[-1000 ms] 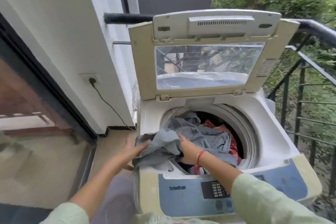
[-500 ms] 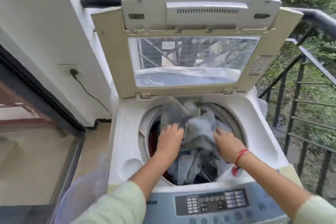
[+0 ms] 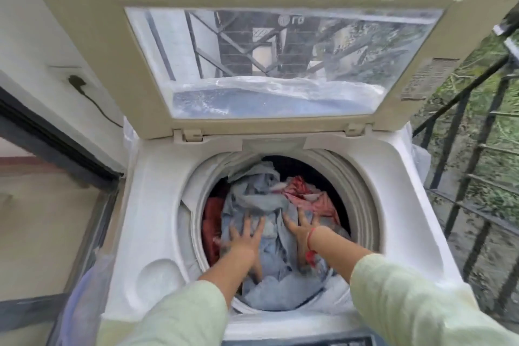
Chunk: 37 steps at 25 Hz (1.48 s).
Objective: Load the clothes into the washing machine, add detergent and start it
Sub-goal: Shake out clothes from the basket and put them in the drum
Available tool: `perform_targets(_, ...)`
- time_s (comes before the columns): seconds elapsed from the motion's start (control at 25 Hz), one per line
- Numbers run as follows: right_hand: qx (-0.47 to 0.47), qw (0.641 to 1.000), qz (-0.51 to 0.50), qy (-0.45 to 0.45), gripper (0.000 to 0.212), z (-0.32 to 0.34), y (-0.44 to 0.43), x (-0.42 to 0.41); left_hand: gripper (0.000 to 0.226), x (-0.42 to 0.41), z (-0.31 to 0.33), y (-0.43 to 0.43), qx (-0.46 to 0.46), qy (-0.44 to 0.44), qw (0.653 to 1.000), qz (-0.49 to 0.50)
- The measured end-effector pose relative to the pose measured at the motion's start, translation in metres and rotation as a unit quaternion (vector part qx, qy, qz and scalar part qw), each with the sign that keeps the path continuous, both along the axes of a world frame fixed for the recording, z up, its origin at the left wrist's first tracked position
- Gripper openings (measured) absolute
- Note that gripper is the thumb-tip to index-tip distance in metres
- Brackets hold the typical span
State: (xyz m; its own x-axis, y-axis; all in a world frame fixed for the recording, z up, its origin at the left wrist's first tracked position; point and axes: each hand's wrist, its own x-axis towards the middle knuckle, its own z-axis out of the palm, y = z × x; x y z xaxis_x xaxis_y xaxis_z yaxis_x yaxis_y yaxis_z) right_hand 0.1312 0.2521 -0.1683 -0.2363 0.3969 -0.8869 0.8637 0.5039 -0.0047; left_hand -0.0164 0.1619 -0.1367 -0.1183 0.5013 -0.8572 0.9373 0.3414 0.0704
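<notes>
Clothes (image 3: pixel 261 196), crumpled soft, fill round drum (image 3: pixel 362 191).

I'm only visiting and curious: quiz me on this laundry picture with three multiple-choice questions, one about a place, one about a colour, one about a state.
1. Where are the left hand and right hand? A on a basket; B in the drum, on the grey clothes; C on a tap.
2. What colour is the cloth beside the grey clothes? A red; B yellow; C green.
3. The lid is: A shut; B raised open; C removed.
Answers: 1 B, both hands press flat on the grey clothes; 2 A, red cloth shows on either side; 3 B, the lid stands up behind the drum.
</notes>
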Motion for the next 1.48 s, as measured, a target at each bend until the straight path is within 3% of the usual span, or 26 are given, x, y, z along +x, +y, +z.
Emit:
perform_targets(0.12,-0.029,0.997,0.038,-0.061,0.132,-0.036,-0.016,0.000,0.116,0.005,-0.040,-0.007,-0.071,0.037,0.997,-0.008)
perform_targets(0.2,-0.009,0.997,0.044,-0.067,0.138,-0.042,-0.020,-0.001,0.122,0.009,-0.047,-0.001,-0.090,0.048,0.995,-0.006)
perform_targets(0.32,0.050,0.999,0.004,-0.021,0.136,-0.046,-0.016,-0.002,0.127,0.007,-0.070,0.010,-0.052,0.076,0.996,0.006)
perform_targets(0.44,0.106,0.994,-0.001,-0.001,0.134,-0.058,-0.016,-0.007,0.103,0.005,-0.100,0.017,-0.003,0.107,0.994,0.020)
perform_targets(0.6,0.170,0.985,-0.007,0.011,0.110,-0.082,-0.014,-0.020,0.083,0.008,-0.129,0.032,0.011,0.156,0.988,0.012)
perform_targets(0.68,0.168,0.986,-0.001,0.007,0.109,-0.085,-0.014,-0.022,0.092,0.007,-0.130,0.037,-0.024,0.150,0.988,-0.009)
perform_targets(0.8,0.123,0.992,-0.001,-0.005,0.124,-0.079,-0.013,-0.017,0.137,-0.002,-0.109,0.038,-0.102,0.102,0.988,-0.058)
perform_targets(0.92,0.052,0.998,0.001,-0.018,0.137,-0.057,-0.011,-0.013,0.135,-0.019,-0.067,0.046,-0.123,-0.045,0.991,-0.041)
perform_targets(1.0,-0.014,1.000,0.002,-0.014,0.136,-0.034,-0.005,-0.011,0.096,-0.030,-0.039,0.048,-0.073,-0.105,0.992,0.003)
perform_targets(1.04,-0.046,0.999,-0.004,0.003,0.132,-0.018,0.003,-0.010,0.067,-0.036,-0.026,0.049,0.003,-0.097,0.995,0.031)
perform_targets(1.12,-0.054,0.994,-0.023,0.088,0.112,0.020,0.016,-0.011,0.032,-0.045,-0.005,0.048,0.234,-0.027,0.965,0.118)
perform_targets(1.16,0.012,0.991,-0.011,0.131,0.103,0.035,0.019,-0.012,0.028,-0.049,0.000,0.047,0.343,0.000,0.929,0.140)
perform_targets(1.2,0.098,0.983,0.023,0.152,0.108,0.047,0.018,-0.014,0.030,-0.052,0.001,0.047,0.420,0.004,0.898,0.135)
perform_targets(1.24,0.151,0.976,0.065,0.145,0.122,0.057,0.015,-0.017,0.045,-0.055,-0.002,0.048,0.437,-0.010,0.893,0.107)
perform_targets(1.28,0.159,0.973,0.107,0.128,0.135,0.058,0.010,-0.021,0.075,-0.054,-0.005,0.047,0.394,-0.037,0.915,0.076)
perform_targets(1.36,0.111,0.979,0.158,0.058,0.147,0.044,-0.004,-0.027,0.130,-0.047,-0.021,0.039,0.207,-0.085,0.974,0.015)
perform_targets(1.48,0.082,0.991,0.102,-0.011,0.134,0.000,-0.013,-0.026,0.152,-0.030,-0.059,0.023,0.021,-0.019,0.998,-0.054)
